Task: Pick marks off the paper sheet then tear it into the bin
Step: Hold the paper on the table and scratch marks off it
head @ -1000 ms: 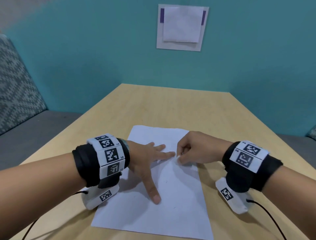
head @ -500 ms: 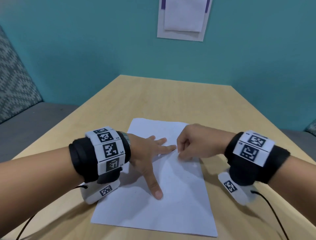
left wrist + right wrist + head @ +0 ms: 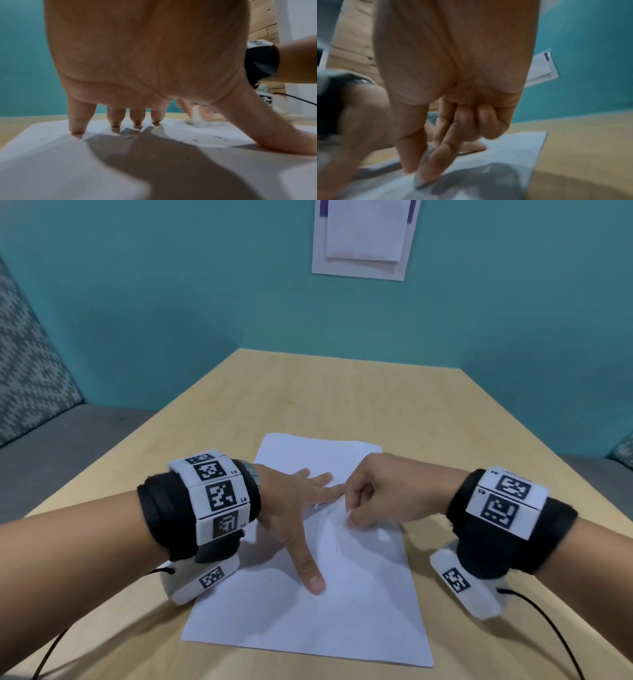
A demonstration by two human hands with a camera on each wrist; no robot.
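Observation:
A white paper sheet [image 3: 346,594] lies flat on the wooden table [image 3: 325,395], with faint grey pencil marks and eraser crumbs [image 3: 128,138] on it. My left hand [image 3: 294,508] is spread on the sheet, fingertips [image 3: 77,131] and thumb pressing it down. My right hand [image 3: 373,494] pinches a small white eraser [image 3: 197,116] between thumb and fingers and holds its tip against the paper, just right of my left fingertips. The eraser [image 3: 423,175] looks blurred in the right wrist view. No bin is in view.
A teal wall stands behind the table, with a white board and paper [image 3: 363,237] fixed on it. A grey bench [image 3: 51,440] with a patterned cushion runs along the left. Cables trail from both wrist cameras.
My right hand with the eraser has shifted slightly toward me across the sheet, and the paper ripples beside it. My left hand stays pressed in place. The head view has tilted down.

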